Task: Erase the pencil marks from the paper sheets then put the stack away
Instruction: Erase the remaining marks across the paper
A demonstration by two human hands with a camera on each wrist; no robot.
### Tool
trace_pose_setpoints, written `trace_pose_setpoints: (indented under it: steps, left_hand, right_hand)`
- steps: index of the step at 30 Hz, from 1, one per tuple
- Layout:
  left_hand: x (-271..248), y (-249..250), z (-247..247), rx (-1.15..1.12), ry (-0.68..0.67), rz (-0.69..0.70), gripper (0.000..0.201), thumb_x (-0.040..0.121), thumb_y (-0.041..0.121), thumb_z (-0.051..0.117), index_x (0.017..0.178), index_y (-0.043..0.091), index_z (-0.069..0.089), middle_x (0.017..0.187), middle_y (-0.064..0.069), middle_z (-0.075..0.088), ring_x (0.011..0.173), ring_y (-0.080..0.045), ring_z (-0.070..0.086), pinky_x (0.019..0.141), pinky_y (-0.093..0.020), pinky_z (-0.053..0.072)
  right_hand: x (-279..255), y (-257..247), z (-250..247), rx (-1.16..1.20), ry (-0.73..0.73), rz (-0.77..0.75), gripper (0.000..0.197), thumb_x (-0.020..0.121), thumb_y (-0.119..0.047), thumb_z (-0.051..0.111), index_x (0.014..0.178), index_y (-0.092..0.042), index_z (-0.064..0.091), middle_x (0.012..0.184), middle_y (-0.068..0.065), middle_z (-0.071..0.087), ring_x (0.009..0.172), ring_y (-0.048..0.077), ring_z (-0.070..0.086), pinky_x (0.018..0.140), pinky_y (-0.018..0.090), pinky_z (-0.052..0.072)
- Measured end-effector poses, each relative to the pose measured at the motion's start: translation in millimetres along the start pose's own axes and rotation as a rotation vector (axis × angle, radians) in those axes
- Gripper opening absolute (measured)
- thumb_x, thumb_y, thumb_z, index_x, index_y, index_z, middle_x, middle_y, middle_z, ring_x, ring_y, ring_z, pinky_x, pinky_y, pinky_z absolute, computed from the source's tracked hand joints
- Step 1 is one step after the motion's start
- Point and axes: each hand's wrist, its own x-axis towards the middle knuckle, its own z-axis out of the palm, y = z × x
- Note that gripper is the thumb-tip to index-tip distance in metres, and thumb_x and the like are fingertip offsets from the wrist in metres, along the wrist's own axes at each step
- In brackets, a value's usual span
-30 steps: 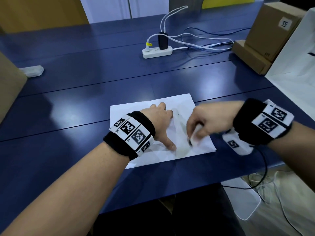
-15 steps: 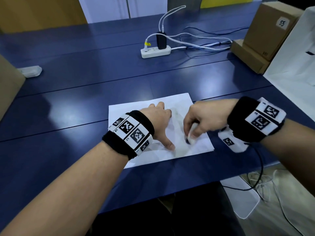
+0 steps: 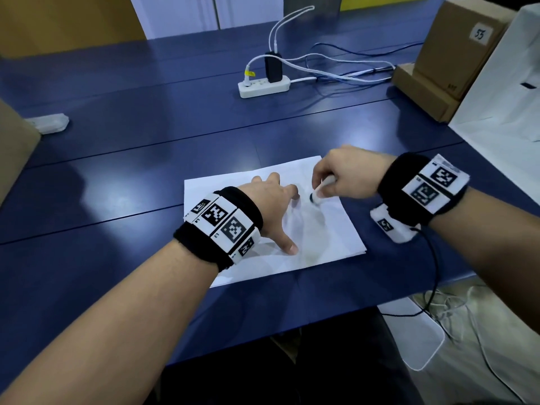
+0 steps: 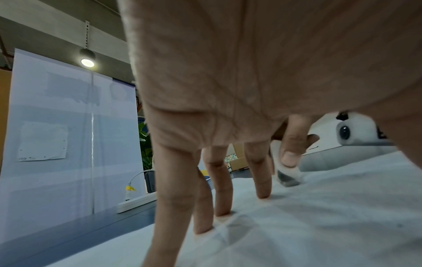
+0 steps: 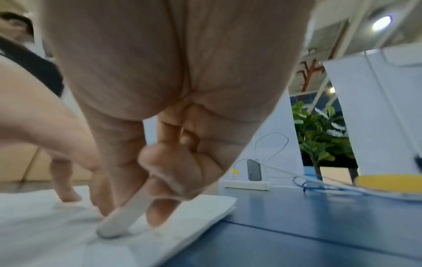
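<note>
Partly hidden: eraser (image 3: 320, 192) tip, behind right hand (image 3: 347, 176).

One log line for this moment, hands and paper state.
phase: erasing | left hand: fingers spread, pressing paper stack | right hand: pinching white eraser, tip on sheet | stack: on blue table

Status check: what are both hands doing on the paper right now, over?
Left hand flat, fingers pressing the white paper stack. Right hand pinches the white eraser, tip on the top sheet. Nothing in the way.
</note>
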Motion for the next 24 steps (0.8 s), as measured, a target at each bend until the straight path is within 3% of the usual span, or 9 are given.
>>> trace_pose_setpoints:
  steps: [2,4,6,9,12,16,18,21,24]
  left_hand:
    - [-0.1,0.1,0.4,0.008,-0.001,-0.003,0.104,0.054,0.071,0.079,0.141,0.036,0.035,0.124,-0.001,0.039,0.114,-0.026,0.043,0.077,-0.042,0.048]
    - [0.6,-0.1,0.7,0.012,0.000,-0.009,0.106,0.052,0.073,0.079,0.141,0.035,0.036,0.125,-0.001,0.039,0.115,-0.026,0.043,0.078,-0.042,0.049]
    - [1.0,0.7,-0.2,0.010,-0.007,-0.016,0.107,0.050,0.073,0.080,0.140,0.035,0.037,0.125,-0.001,0.039,0.115,-0.027,0.043,0.080,-0.044,0.050]
    - [1.3,2.5,-2.0,0.018,-0.032,-0.020,0.105,0.052,0.072,0.080,0.141,0.035,0.036,0.123,-0.002,0.038,0.114,-0.027,0.043,0.080,-0.045,0.050]
    - [1.4,3.3,-1.6,0.024,-0.031,-0.021,0.105,0.054,0.072,0.079,0.142,0.035,0.035,0.121,-0.002,0.038,0.113,-0.027,0.043,0.075,-0.042,0.048]
    - [1.6,1.4,-1.9,0.022,-0.022,-0.023,0.105,0.052,0.072,0.080,0.140,0.034,0.037,0.124,-0.003,0.039,0.115,-0.027,0.044,0.080,-0.043,0.050]
    - [1.4,1.9,-2.1,0.026,-0.023,-0.020,0.106,0.052,0.072,0.080,0.141,0.035,0.037,0.124,-0.003,0.039,0.115,-0.026,0.044,0.077,-0.042,0.049]
    - [1.1,4.4,-2.8,0.038,-0.035,-0.016,0.106,0.054,0.072,0.078,0.143,0.037,0.033,0.121,-0.004,0.038,0.113,-0.028,0.045,0.079,-0.043,0.049]
    - [0.6,5.0,-3.0,0.038,-0.029,-0.011,0.107,0.056,0.071,0.079,0.145,0.043,0.028,0.123,-0.004,0.038,0.114,-0.029,0.045,0.085,-0.047,0.050]
  right_hand:
    - [-6.3,0.1,0.3,0.014,-0.044,-0.002,0.017,0.082,-0.037,0.074,0.096,-0.026,0.075,0.082,-0.006,0.070,0.071,0.004,0.054,0.075,0.029,0.050]
    - [-21.5,-8.1,1.3,0.033,-0.247,-0.069,0.013,0.080,-0.036,0.076,0.092,-0.030,0.075,0.081,-0.007,0.073,0.070,0.002,0.059,0.069,0.023,0.049]
    - [-31.4,-15.3,1.9,0.068,-0.379,-0.098,0.010,0.078,-0.035,0.079,0.087,-0.032,0.075,0.079,-0.008,0.074,0.070,0.005,0.065,0.068,0.024,0.053]
    - [-13.9,-6.1,1.5,0.013,-0.162,-0.035,0.010,0.080,-0.034,0.077,0.088,-0.029,0.075,0.073,-0.010,0.070,0.069,0.004,0.061,0.062,0.020,0.047]
    - [-5.8,4.3,0.9,0.016,0.005,0.031,0.008,0.081,-0.035,0.074,0.087,-0.030,0.072,0.078,-0.010,0.069,0.080,0.015,0.061,0.074,0.032,0.051]
    - [-29.2,-8.5,4.1,0.051,-0.335,-0.108,0.011,0.078,-0.034,0.077,0.089,-0.032,0.076,0.081,-0.010,0.075,0.075,0.009,0.064,0.071,0.027,0.052]
    - [-32.8,-12.7,4.4,0.069,-0.402,-0.117,0.012,0.077,-0.036,0.078,0.088,-0.034,0.076,0.081,-0.008,0.075,0.075,0.010,0.066,0.071,0.030,0.055]
    - [-14.8,-2.9,1.0,0.018,-0.161,-0.029,0.010,0.081,-0.035,0.076,0.089,-0.030,0.076,0.074,-0.009,0.070,0.076,0.013,0.062,0.065,0.023,0.049]
    - [-11.5,4.5,1.8,0.014,0.001,0.024,0.012,0.082,-0.033,0.073,0.092,-0.027,0.074,0.077,-0.012,0.068,0.082,0.011,0.061,0.072,0.029,0.050]
